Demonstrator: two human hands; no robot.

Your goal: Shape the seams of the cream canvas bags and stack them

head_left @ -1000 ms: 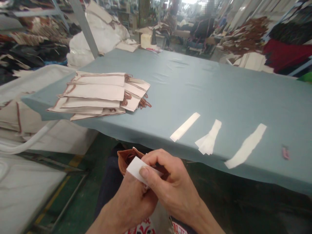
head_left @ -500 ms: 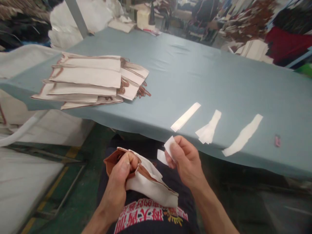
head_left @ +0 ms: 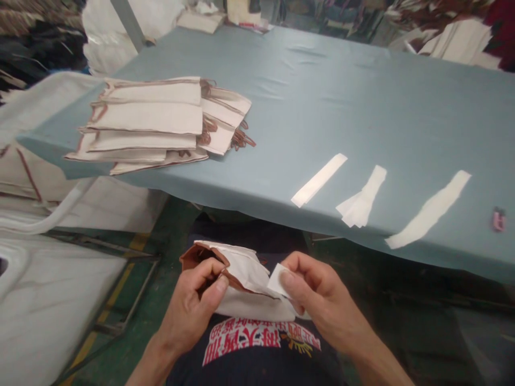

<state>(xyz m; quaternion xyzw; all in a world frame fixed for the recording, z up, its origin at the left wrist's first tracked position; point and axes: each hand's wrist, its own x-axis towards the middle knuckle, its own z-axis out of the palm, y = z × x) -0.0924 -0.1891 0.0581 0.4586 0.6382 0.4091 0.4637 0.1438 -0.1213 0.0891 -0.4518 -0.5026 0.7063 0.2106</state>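
Note:
On my lap lies a cream cloth bag [head_left: 245,268] with a brown lining and brown edging, its mouth partly spread. My left hand [head_left: 197,300] pinches the bag's brown edge between thumb and fingers. A small white label [head_left: 277,281] is gripped in my right hand [head_left: 316,287], between thumb and fingers, beside the bag's right part. Whether label and bag touch, I cannot tell. Three groups of white strips lie along the table's front edge: a narrow stack [head_left: 319,179], a fanned stack [head_left: 362,198] and a long overlapping row [head_left: 430,209].
The table [head_left: 281,123] has a blue-grey cover. A pile of cream bags [head_left: 148,115] with brown cords sits at its left. A small pink object [head_left: 499,220] lies at the right. Metal frames [head_left: 124,300] stand at lower left; cloth heaps [head_left: 458,40] lie beyond the table.
My right hand has lowered with the white label to the bag's right part. My left hand's thumb and fingers have shifted along the bag's edge. The camera view has tilted down.

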